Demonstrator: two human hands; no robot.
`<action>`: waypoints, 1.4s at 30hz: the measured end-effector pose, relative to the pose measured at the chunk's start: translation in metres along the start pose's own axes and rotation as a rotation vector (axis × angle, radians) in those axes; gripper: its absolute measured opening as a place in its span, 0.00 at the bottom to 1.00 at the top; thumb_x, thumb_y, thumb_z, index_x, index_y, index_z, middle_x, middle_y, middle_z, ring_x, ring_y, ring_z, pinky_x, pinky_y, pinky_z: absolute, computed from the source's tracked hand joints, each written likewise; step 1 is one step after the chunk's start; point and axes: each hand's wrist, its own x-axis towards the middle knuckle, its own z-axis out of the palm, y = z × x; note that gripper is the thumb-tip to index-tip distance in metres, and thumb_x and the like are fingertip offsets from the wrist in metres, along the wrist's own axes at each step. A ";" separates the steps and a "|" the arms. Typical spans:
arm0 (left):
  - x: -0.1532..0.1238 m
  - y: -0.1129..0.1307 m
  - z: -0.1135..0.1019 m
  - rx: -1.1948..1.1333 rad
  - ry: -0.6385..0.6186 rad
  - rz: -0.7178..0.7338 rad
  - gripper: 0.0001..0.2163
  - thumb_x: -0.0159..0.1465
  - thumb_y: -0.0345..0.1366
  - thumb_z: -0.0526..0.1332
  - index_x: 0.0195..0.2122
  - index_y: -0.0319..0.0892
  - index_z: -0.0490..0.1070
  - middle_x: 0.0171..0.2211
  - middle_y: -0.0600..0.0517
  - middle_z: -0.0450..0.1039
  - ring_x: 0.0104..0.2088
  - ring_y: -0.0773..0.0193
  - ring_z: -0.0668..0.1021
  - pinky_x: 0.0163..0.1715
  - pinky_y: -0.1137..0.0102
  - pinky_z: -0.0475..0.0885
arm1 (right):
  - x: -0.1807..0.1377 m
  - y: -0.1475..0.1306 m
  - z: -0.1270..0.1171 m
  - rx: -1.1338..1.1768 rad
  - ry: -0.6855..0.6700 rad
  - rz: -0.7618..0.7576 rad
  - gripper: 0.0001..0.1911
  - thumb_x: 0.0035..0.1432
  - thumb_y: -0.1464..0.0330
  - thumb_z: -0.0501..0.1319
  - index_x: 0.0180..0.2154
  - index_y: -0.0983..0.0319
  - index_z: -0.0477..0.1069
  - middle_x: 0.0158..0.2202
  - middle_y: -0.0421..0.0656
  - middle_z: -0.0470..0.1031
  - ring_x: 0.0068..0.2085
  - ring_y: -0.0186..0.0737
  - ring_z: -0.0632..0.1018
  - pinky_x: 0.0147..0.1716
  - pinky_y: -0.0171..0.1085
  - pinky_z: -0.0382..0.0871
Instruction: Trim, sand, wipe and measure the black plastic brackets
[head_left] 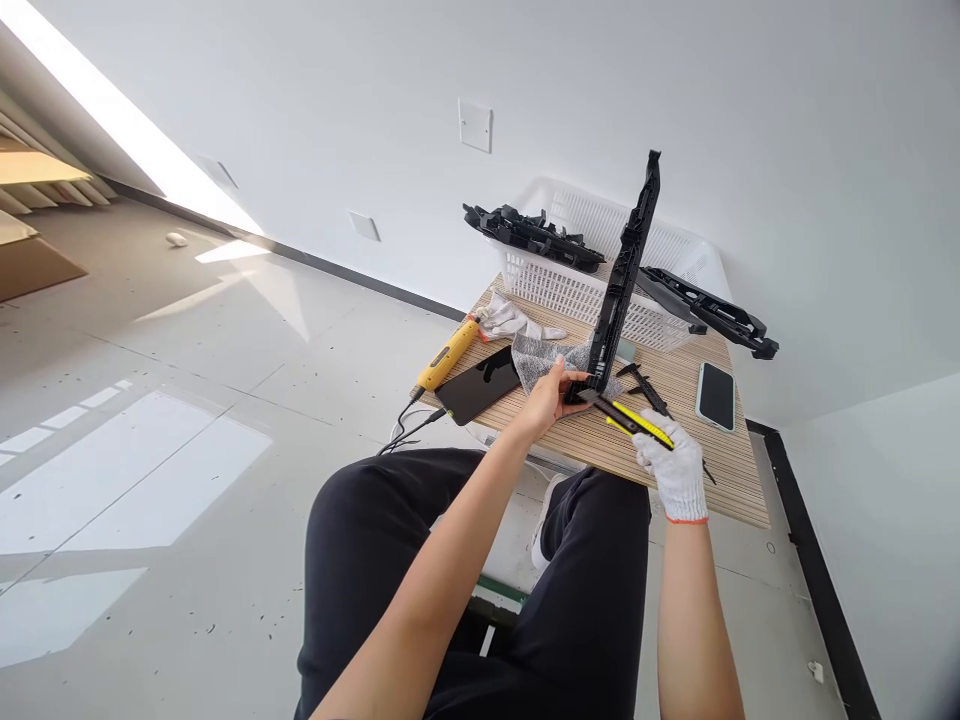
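My bare left hand [546, 402] is closed around the lower end of a long black plastic part [621, 280], which stands up at a slant over the table. In my right hand [675, 462], which wears a white knitted glove with an orange cuff, is a yellow and black utility knife [637, 422]. Its blade end points left and lies at the bottom of the plastic part, close to my left fingers; whether it touches cannot be made out. Under the part lies a grey cloth [531, 358]. Black calipers [646, 388] rest just beyond the knife.
A white plastic basket [555, 290] at the table's back holds several black plastic parts [536, 238], some jutting over its rim. On the wooden table [739, 465] lie a yellow corded tool [448, 355], a white glove [510, 318], a dark phone [480, 385] and a light-cased phone [716, 396].
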 end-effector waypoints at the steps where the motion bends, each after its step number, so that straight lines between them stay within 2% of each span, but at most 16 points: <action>1: 0.000 0.000 0.000 0.005 0.000 0.000 0.29 0.67 0.60 0.54 0.39 0.36 0.80 0.42 0.41 0.80 0.49 0.52 0.79 0.48 0.59 0.80 | -0.001 0.000 0.000 -0.031 -0.002 -0.002 0.30 0.41 0.61 0.76 0.48 0.62 0.78 0.26 0.39 0.76 0.21 0.30 0.69 0.19 0.32 0.64; 3: -0.001 0.001 0.000 -0.001 -0.006 0.003 0.27 0.69 0.57 0.54 0.42 0.37 0.80 0.44 0.41 0.79 0.51 0.52 0.77 0.49 0.59 0.79 | -0.001 0.000 0.001 -0.041 0.041 -0.015 0.31 0.42 0.59 0.75 0.49 0.62 0.77 0.27 0.39 0.77 0.21 0.31 0.71 0.19 0.33 0.66; 5: -0.002 0.002 0.000 -0.011 -0.006 -0.006 0.26 0.70 0.55 0.53 0.43 0.37 0.81 0.46 0.40 0.79 0.52 0.52 0.77 0.51 0.59 0.78 | -0.002 0.000 0.002 -0.017 0.018 0.013 0.32 0.42 0.59 0.75 0.50 0.63 0.77 0.26 0.38 0.76 0.21 0.31 0.71 0.19 0.32 0.65; 7: -0.003 0.003 0.000 -0.016 -0.002 -0.018 0.25 0.70 0.54 0.53 0.43 0.37 0.81 0.46 0.40 0.79 0.53 0.52 0.76 0.52 0.58 0.77 | -0.001 0.001 0.002 -0.024 -0.023 0.037 0.33 0.41 0.59 0.76 0.49 0.63 0.77 0.26 0.39 0.76 0.22 0.33 0.72 0.19 0.32 0.66; 11: -0.003 0.003 0.001 -0.034 0.000 -0.011 0.24 0.70 0.53 0.54 0.42 0.37 0.81 0.45 0.40 0.79 0.52 0.52 0.76 0.52 0.58 0.77 | 0.000 0.002 0.002 -0.007 0.017 0.030 0.32 0.43 0.59 0.75 0.50 0.63 0.76 0.27 0.40 0.77 0.23 0.33 0.74 0.20 0.32 0.67; 14: -0.003 0.002 0.002 -0.025 0.011 -0.021 0.24 0.70 0.52 0.54 0.43 0.37 0.81 0.43 0.40 0.79 0.50 0.52 0.77 0.52 0.58 0.76 | 0.001 0.001 0.002 -0.041 -0.062 0.089 0.31 0.42 0.60 0.75 0.48 0.64 0.77 0.25 0.39 0.75 0.23 0.34 0.74 0.17 0.30 0.64; 17: -0.003 0.003 0.002 -0.043 0.024 -0.016 0.23 0.70 0.51 0.55 0.41 0.37 0.81 0.44 0.40 0.79 0.51 0.52 0.77 0.52 0.58 0.76 | 0.001 0.000 0.003 -0.042 0.010 0.077 0.26 0.45 0.57 0.74 0.43 0.63 0.76 0.24 0.39 0.74 0.21 0.32 0.72 0.15 0.28 0.59; 21: -0.003 0.002 0.002 -0.030 0.021 -0.012 0.23 0.71 0.49 0.53 0.41 0.37 0.81 0.47 0.39 0.79 0.52 0.52 0.77 0.53 0.56 0.76 | 0.000 0.000 0.004 -0.076 -0.090 0.108 0.23 0.45 0.57 0.74 0.39 0.63 0.74 0.20 0.35 0.69 0.19 0.30 0.69 0.15 0.28 0.56; 23: -0.003 0.002 0.002 -0.044 0.022 -0.010 0.23 0.71 0.49 0.53 0.41 0.36 0.81 0.47 0.39 0.79 0.52 0.52 0.77 0.53 0.55 0.76 | -0.001 0.000 0.004 -0.065 -0.026 0.074 0.23 0.46 0.56 0.73 0.40 0.62 0.74 0.21 0.35 0.68 0.19 0.30 0.68 0.15 0.28 0.57; 25: -0.003 0.002 0.003 -0.061 0.027 -0.011 0.22 0.71 0.49 0.55 0.40 0.36 0.81 0.46 0.38 0.79 0.52 0.51 0.77 0.54 0.54 0.75 | -0.002 0.000 0.004 -0.060 0.000 0.061 0.24 0.47 0.55 0.73 0.42 0.62 0.74 0.22 0.36 0.70 0.20 0.30 0.69 0.16 0.28 0.57; 28: -0.003 0.003 0.004 -0.066 0.036 -0.016 0.21 0.69 0.50 0.57 0.40 0.37 0.82 0.45 0.39 0.79 0.52 0.51 0.77 0.56 0.52 0.74 | -0.003 0.000 0.003 -0.130 -0.050 0.051 0.26 0.46 0.55 0.73 0.43 0.63 0.75 0.22 0.37 0.71 0.21 0.32 0.70 0.17 0.29 0.59; 30: -0.003 0.002 0.004 -0.070 0.040 -0.020 0.20 0.69 0.49 0.58 0.39 0.37 0.82 0.44 0.39 0.79 0.52 0.51 0.77 0.56 0.52 0.74 | -0.003 0.000 0.003 -0.151 -0.013 0.025 0.26 0.48 0.53 0.71 0.44 0.62 0.76 0.22 0.37 0.71 0.21 0.33 0.70 0.17 0.30 0.61; 34: -0.002 -0.002 -0.001 -0.043 0.012 0.017 0.13 0.66 0.43 0.64 0.40 0.39 0.82 0.48 0.42 0.77 0.54 0.51 0.75 0.56 0.53 0.74 | -0.003 0.004 0.002 -0.172 -0.081 0.026 0.26 0.47 0.52 0.71 0.43 0.62 0.76 0.22 0.37 0.71 0.21 0.33 0.69 0.18 0.31 0.61; 36: -0.001 -0.004 -0.003 -0.037 0.007 0.036 0.10 0.63 0.40 0.67 0.40 0.40 0.82 0.48 0.43 0.77 0.56 0.51 0.74 0.57 0.53 0.73 | -0.002 0.006 0.001 -0.178 -0.062 0.008 0.26 0.48 0.52 0.70 0.44 0.62 0.76 0.23 0.37 0.72 0.21 0.33 0.70 0.19 0.32 0.62; 40: -0.001 -0.006 -0.006 0.013 0.003 0.035 0.14 0.59 0.43 0.70 0.43 0.42 0.82 0.48 0.44 0.76 0.57 0.49 0.73 0.56 0.53 0.74 | -0.002 0.010 0.000 -0.141 -0.122 0.032 0.25 0.50 0.53 0.70 0.46 0.61 0.76 0.25 0.37 0.72 0.22 0.32 0.68 0.19 0.32 0.61; 42: -0.002 -0.006 -0.006 0.030 0.023 0.040 0.15 0.58 0.43 0.71 0.44 0.42 0.82 0.51 0.44 0.74 0.59 0.48 0.72 0.54 0.54 0.76 | -0.002 0.011 0.000 -0.187 -0.112 0.017 0.23 0.52 0.54 0.69 0.46 0.60 0.76 0.26 0.37 0.73 0.23 0.32 0.69 0.22 0.32 0.64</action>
